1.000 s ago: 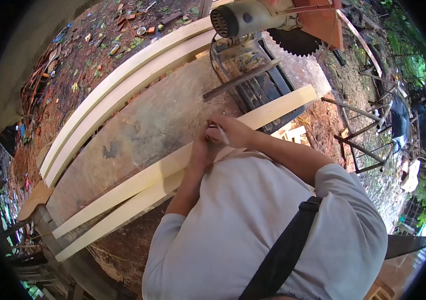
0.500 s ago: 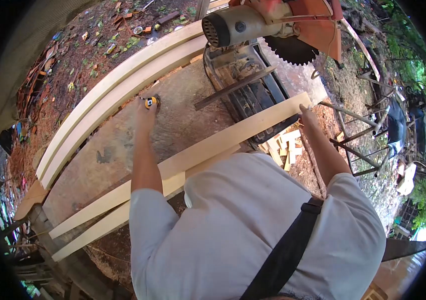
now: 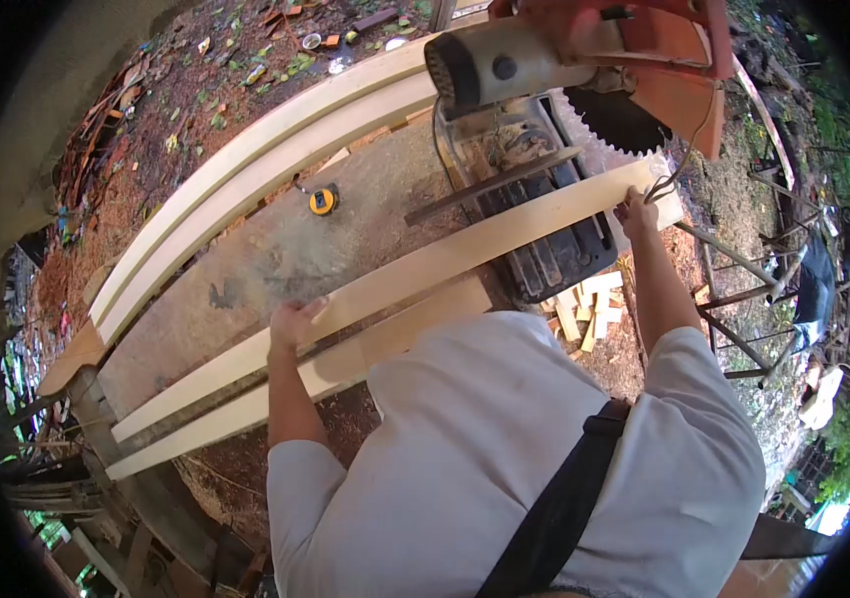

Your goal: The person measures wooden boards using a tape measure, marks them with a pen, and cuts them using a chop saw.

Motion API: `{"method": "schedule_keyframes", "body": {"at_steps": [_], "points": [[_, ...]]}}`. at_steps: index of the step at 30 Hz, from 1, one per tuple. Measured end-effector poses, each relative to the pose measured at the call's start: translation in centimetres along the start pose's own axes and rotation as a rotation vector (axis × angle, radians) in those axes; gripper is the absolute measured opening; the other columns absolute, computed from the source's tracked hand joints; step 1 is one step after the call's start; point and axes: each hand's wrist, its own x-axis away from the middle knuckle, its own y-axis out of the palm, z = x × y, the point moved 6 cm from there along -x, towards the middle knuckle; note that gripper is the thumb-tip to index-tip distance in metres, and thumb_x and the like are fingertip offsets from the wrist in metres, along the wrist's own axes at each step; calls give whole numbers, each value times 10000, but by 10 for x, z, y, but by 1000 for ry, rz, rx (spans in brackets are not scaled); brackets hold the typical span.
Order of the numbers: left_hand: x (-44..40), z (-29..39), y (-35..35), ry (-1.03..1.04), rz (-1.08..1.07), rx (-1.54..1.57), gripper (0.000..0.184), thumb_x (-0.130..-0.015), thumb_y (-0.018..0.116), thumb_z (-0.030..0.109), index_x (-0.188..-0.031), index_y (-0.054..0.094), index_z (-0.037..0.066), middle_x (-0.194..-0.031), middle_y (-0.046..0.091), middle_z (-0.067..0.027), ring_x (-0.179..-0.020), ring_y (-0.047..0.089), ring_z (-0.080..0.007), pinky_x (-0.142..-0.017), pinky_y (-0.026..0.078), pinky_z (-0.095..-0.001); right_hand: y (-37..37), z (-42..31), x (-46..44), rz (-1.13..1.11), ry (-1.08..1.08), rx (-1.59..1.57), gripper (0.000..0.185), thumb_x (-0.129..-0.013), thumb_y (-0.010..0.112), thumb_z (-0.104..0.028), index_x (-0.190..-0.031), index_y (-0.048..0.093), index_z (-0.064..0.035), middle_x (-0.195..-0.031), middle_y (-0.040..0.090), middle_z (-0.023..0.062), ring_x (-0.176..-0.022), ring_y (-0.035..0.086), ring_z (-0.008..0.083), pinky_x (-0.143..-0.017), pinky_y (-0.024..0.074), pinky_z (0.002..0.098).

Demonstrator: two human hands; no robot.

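A long pale wooden board (image 3: 445,261) lies slantwise across the bench and over the base of a miter saw (image 3: 545,214). My right hand (image 3: 636,211) grips it near its far right end, close below the toothed saw blade (image 3: 616,120). Further down its length, my left hand (image 3: 293,324) is closed on the board's edge, the fingers partly hidden. A yellow and black tape measure (image 3: 322,201) rests on the bench top, apart from both hands. A second pale board (image 3: 405,329) lies nearer my body, partly covered by my shirt.
Two long boards (image 3: 246,164) run along the bench's (image 3: 186,329) far edge. The saw's motor (image 3: 505,68) overhangs the base. Short wood offcuts (image 3: 584,311) are piled on the ground below the saw. Metal frames (image 3: 744,274) stand at the right.
My left hand has let go of the tape measure, leaving it on the bench, and come back to the board. The board has shifted away from my body, toward the saw's fence, with my right hand.
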Motion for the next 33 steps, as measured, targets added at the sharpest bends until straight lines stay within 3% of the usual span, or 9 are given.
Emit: {"method": "schedule_keyframes", "body": {"at_steps": [9,12,17,23,26,27,30,32,33], "points": [[-14,71,-3,25,43,43,704,-686,751,635,-647,644,-60,-621,606,-243,-622,618,-374,-629,475,-475,38,-10,-61,-278,37,74,171,-992,538,-303,-980,613,-150,-843,592,-5,-758,561,169,-729,468,362],[-24,77,4,18,11,-44,708,-699,744,633,-646,641,-66,-624,604,-248,-610,604,-377,-624,471,-477,36,-21,-60,-187,33,-5,169,-978,553,-278,-981,634,-130,-884,614,9,-786,576,172,-695,464,350],[-27,83,11,28,60,-30,718,-707,739,643,-646,641,-65,-627,606,-245,-619,608,-379,-627,470,-477,39,-32,-52,-193,28,-87,182,-977,576,-244,-887,617,-91,-670,537,18,-525,478,107,-472,405,235],[-24,96,12,68,26,-105,656,-740,728,613,-693,663,-38,-707,650,-238,-721,653,-388,-695,506,-467,27,-46,-54,-267,37,-192,293,-971,627,-277,-904,588,5,-688,557,79,-530,523,194,-471,431,335],[-19,121,32,289,100,-166,599,-761,729,567,-819,695,-28,-842,685,-213,-807,664,-388,-758,528,-452,-39,-145,-41,454,-538,78,202,-913,615,-150,-824,596,30,-712,596,107,-637,602,230,-540,473,371],[-16,133,41,436,141,-197,583,-769,730,542,-900,708,-26,-922,698,-197,-855,666,-384,-797,535,-444,-49,-190,-18,429,-744,11,232,-935,585,-189,-871,611,33,-782,621,106,-700,620,229,-603,487,367],[-35,131,121,311,-352,1198,585,-777,731,506,-1035,705,-18,-1157,641,-197,-1080,610,-367,-940,475,-467,-20,-348,122,-48,-1114,-264,380,-1001,497,-306,-1010,657,39,-990,697,104,-891,672,226,-795,527,354],[42,225,71,871,364,-102,584,-784,719,511,-1053,708,-7,-1216,573,-200,-1186,512,-366,-1030,370,-516,21,-418,238,-206,-1239,-16,473,-1028,445,-380,-1094,676,27,-1116,707,118,-1020,662,207,-955,489,337],[47,235,77,885,364,-90,584,-784,719,511,-1053,708,-7,-1216,573,-200,-1186,512,-366,-1030,370,-516,51,-432,303,-255,-1293,131,462,-1013,475,-389,-1136,671,11,-1098,703,109,-1100,626,198,-1015,442,339]]}}
